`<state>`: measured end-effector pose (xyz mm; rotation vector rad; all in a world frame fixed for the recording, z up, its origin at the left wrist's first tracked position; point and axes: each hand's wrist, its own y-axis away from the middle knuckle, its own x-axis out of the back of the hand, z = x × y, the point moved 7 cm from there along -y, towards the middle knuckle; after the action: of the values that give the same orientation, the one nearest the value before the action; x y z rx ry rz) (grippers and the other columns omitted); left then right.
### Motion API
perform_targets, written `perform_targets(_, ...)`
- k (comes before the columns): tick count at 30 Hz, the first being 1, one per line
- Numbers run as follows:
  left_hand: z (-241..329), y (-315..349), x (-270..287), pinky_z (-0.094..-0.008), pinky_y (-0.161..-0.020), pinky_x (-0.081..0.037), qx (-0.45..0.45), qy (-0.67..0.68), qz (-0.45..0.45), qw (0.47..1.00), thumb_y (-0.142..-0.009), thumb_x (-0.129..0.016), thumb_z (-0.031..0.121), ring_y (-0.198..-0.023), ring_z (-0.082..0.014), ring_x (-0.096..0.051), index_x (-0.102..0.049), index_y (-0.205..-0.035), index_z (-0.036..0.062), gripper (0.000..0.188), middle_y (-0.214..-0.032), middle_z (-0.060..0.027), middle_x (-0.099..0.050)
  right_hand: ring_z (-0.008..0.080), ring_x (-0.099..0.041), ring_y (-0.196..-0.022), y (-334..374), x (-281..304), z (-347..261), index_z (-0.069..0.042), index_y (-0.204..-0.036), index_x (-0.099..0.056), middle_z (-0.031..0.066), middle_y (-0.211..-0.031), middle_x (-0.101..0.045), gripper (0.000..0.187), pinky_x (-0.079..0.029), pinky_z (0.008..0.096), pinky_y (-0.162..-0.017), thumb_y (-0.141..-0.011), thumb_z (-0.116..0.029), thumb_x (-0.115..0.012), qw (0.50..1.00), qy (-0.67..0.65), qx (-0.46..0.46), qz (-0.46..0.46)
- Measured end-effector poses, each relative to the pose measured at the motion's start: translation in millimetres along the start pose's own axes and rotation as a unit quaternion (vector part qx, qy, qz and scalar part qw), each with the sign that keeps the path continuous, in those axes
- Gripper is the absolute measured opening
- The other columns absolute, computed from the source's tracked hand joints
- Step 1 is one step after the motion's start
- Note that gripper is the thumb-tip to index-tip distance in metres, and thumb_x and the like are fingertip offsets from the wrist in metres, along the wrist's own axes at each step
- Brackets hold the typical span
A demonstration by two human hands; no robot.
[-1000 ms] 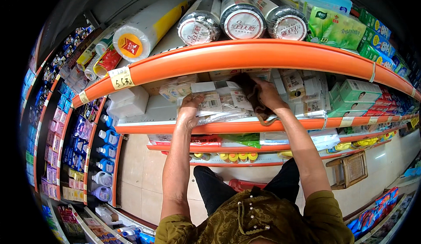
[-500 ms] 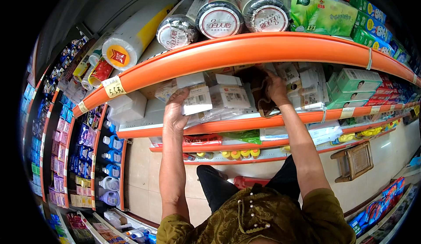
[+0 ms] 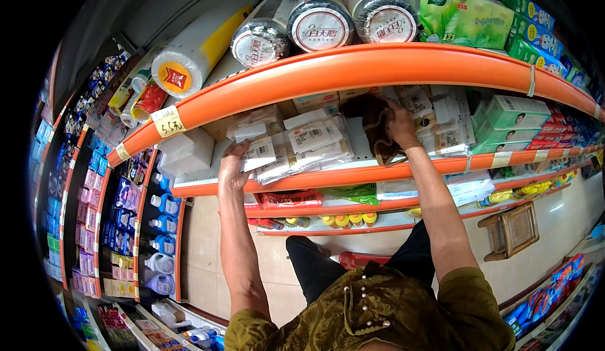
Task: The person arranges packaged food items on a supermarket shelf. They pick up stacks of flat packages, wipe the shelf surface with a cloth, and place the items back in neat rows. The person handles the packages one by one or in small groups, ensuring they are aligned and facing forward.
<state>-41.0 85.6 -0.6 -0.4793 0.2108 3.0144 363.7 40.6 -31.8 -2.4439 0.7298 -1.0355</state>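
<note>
My right hand (image 3: 401,127) is closed on a dark brown cloth (image 3: 377,138), bunched up inside the middle shelf. My left hand (image 3: 234,164) grips the left edge of a clear plastic packet with a white label (image 3: 258,153), at the shelf's front. Between my hands lies a stack of similar clear packets with white labels (image 3: 313,138), some overlapping the one in my left hand. More clear packets (image 3: 443,121) stand just right of the cloth. My fingertips on the packet are partly hidden.
An orange shelf rail (image 3: 353,67) runs above my hands, and a lower orange rail (image 3: 328,179) below. Black-ended rolls (image 3: 320,28) sit overhead. White boxes (image 3: 188,151) stand left, green boxes (image 3: 518,112) right. A wooden stool (image 3: 509,231) is on the floor.
My left hand has moved left and slightly down with its packet. The packets between my hands now lie flatter and spread out. The right hand stays on the cloth.
</note>
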Motion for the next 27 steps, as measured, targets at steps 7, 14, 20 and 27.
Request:
perform_targets(7, 23.3, 8.1, -4.8, -0.027, -0.064, -0.045, -0.13, -0.223, 0.069, 0.964, -0.073, -0.06, 0.004, -0.073, -0.0142, -0.056, -0.041, -0.114, -0.0117, 0.048, -0.089, -0.0115, -0.059, 0.0401, -0.053, -0.092, -0.2, 0.6, -5.4, -0.009, -0.113, -0.052, 0.0217, -0.098, -0.057, 0.034, -0.043, 0.044, -0.078, -0.08, -0.008, -0.048, 0.999, 0.017, -0.024, -0.013)
perform_targets(14, 12.3, 9.8, 5.2, -0.0253, -0.058, -0.042, -0.159, -0.314, 0.163, 0.922, -0.07, -0.064, 0.011, -0.065, -0.012, -0.054, -0.04, -0.118, -0.0104, 0.058, -0.076, -0.0091, -0.059, 0.0342, -0.048, -0.098, 14.5, 22.9, -43.4, -0.011, -0.108, -0.053, 0.0154, -0.103, -0.055, 0.031, -0.033, 0.0459, -0.085, -0.077, -0.008, -0.047, 0.995, -0.051, 0.055, 0.06)
perform_targets(20, 5.4, 6.5, 9.8, -0.0257, -0.058, -0.041, -0.151, -0.275, 0.156, 0.937, -0.071, -0.063, 0.011, -0.064, -0.0121, -0.052, -0.04, -0.12, -0.0082, 0.058, -0.072, -0.0069, -0.057, 0.0303, -0.044, -0.093, 36.1, -3.2, -109.8, -0.006, -0.076, -0.062, 0.0087, -0.096, -0.056, 0.017, -0.032, 0.0448, -0.076, -0.074, -0.022, -0.059, 0.996, -0.04, 0.084, 0.005)
perform_targets(27, 5.6, 6.7, 7.5, -0.0259, -0.056, -0.042, -0.169, -0.301, 0.14, 0.928, -0.071, -0.062, 0.011, -0.062, -0.012, -0.053, -0.037, -0.122, -0.0081, 0.06, -0.067, -0.006, -0.056, 0.0311, -0.042, -0.098, 35.1, -19.6, -119.8, -0.003, -0.066, -0.062, 0.0096, -0.099, -0.055, 0.026, -0.029, 0.0467, -0.081, -0.072, -0.028, -0.062, 0.992, -0.084, 0.002, -0.089)
